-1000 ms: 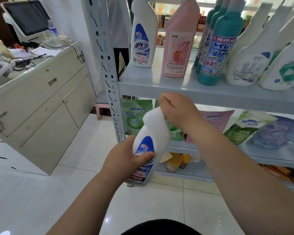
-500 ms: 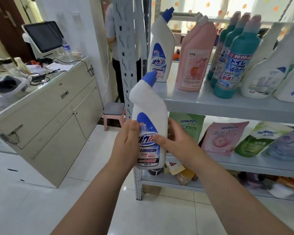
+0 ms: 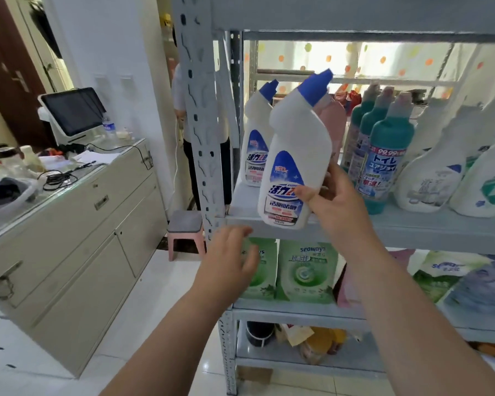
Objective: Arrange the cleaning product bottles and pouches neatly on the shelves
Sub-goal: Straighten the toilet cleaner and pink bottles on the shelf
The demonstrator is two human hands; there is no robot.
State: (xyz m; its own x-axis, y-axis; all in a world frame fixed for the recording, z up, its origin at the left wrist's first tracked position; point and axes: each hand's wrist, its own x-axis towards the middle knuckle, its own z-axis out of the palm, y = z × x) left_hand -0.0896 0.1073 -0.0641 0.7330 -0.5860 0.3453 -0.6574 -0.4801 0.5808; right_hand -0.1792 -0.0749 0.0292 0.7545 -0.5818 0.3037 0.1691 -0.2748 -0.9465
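2 white btls w/ blue caps: the held btl (image 3: 293, 167) & a twin btl (image 3: 254, 144) standing at the left end of the middle shelf (image 3: 426, 232). 3 teal btls (image 3: 389, 164) stand in a row further right. 1 pink btl (image 3: 334, 121). At least 2 white spray btls (image 3: 429, 178) are by the right edge, cut off. 2 green pouches (image 3: 306, 270) are on the shelf below.

The R hand (image 3: 336, 197) grips the held btl low on its right side, thumb on the front label, fingers curled round the back. The btl sticks up & left of the hand, leaning a bit right. Its bottom is over the shelf's front edge near the left corner; can't tell if it touches.

The L hand (image 3: 229, 258) is just under that edge, fingers spread, holding nothing.

The pink btl is mostly behind the held btl. The L hand covers part of one green pouch. A pink pouch (image 3: 344, 290) hides behind the R arm. Stuff on the bottom shelf is too dim to tell.
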